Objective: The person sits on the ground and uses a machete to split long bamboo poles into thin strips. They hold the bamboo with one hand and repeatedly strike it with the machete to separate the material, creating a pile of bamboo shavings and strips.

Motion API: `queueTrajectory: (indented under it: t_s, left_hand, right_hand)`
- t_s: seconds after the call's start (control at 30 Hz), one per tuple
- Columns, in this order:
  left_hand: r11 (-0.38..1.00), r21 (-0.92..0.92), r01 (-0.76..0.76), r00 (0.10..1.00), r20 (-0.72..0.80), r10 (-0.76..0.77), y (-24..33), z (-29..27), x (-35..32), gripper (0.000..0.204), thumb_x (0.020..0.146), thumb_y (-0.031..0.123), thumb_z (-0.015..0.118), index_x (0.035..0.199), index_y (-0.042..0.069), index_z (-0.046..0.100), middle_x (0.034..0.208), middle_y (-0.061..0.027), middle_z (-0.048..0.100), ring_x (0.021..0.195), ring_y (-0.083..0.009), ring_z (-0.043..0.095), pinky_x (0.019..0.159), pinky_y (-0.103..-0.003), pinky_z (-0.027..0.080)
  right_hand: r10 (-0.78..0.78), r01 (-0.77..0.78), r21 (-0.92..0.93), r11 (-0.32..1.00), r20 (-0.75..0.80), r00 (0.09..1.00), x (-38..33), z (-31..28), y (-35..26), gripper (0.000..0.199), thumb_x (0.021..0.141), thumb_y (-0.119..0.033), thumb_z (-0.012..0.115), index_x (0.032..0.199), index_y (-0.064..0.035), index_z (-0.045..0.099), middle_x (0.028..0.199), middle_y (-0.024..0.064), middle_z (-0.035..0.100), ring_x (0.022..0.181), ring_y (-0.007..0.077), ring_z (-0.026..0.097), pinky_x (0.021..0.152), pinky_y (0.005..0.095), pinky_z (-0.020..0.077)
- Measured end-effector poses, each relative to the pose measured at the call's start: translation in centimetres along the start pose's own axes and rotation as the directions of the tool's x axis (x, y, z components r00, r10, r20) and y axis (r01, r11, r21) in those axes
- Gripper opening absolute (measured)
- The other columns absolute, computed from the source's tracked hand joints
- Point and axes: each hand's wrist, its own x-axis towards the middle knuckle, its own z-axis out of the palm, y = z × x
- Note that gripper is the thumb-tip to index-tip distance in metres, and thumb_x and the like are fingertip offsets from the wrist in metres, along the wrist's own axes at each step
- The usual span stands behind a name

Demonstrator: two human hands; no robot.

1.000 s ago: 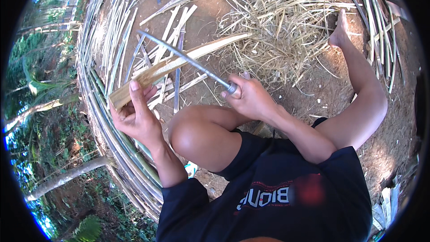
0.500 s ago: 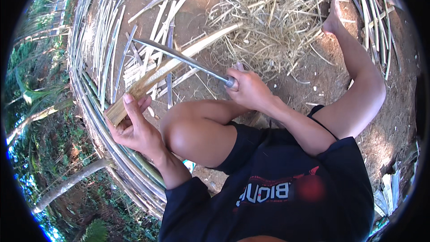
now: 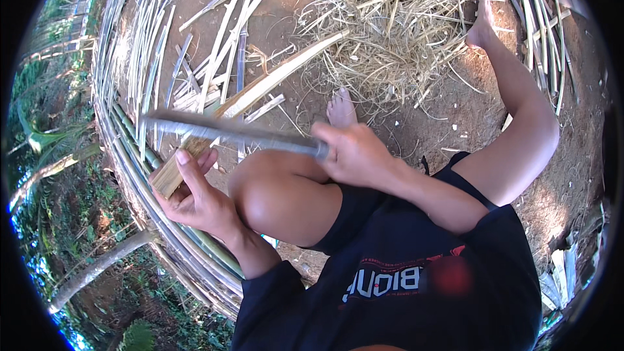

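My left hand is closed round the near end of a long split piece of wood, thumb on top. The wood slants away to the far right, its far end by a heap of shavings. My right hand grips the handle of a machete. Its long blade, blurred by motion, points left and crosses above the wood just beyond my left thumb. Whether the edge touches the wood I cannot tell. The middle stretch of the wood is partly hidden behind the blade.
Pale curly shavings lie heaped on the dirt floor ahead. Loose split strips are scattered at the far left. Bundled long poles curve along my left side, with greenery beyond. My bent knee is close under the blade.
The machete has swung toward me and left, from across the wood's middle to near my left hand. My right hand moved slightly nearer, uncovering my foot. The left hand has barely moved.
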Motion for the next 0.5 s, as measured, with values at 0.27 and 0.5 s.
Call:
queueTrajectory:
  t_s: [0.27, 0.5]
  left_hand:
    - [0.998, -0.061, -0.031, 0.999, 0.034, 0.033, -0.5, -0.3, -0.7, 0.024, 0.091, 0.01, 0.063, 0.102, -0.009, 0.053, 0.088, -0.0217, 0.065, 0.069, -0.0247, 0.069, 0.06, -0.031, 0.061]
    - [0.994, -0.092, -0.067, 0.997, 0.022, 0.069, -0.3, -0.1, -1.1, 0.022, 0.092, 0.009, 0.062, 0.103, -0.008, 0.053, 0.088, -0.0202, 0.064, 0.075, -0.0246, 0.069, 0.06, -0.031, 0.061]
  right_hand:
    - [0.006, -0.008, 0.042, 0.999, 0.044, 0.999, -0.8, -1.1, -1.1, 0.009, 0.079, -0.007, 0.059, 0.082, -0.0012, 0.052, 0.059, 0.0203, 0.054, 0.057, 0.0377, 0.062, 0.052, 0.0421, 0.0471]
    - [0.03, -0.032, 0.019, 0.999, 0.095, 0.995, -0.5, -1.9, -1.7, 0.017, 0.077, -0.006, 0.059, 0.093, -0.0005, 0.059, 0.06, 0.0208, 0.057, 0.056, 0.0382, 0.062, 0.052, 0.0409, 0.0473]
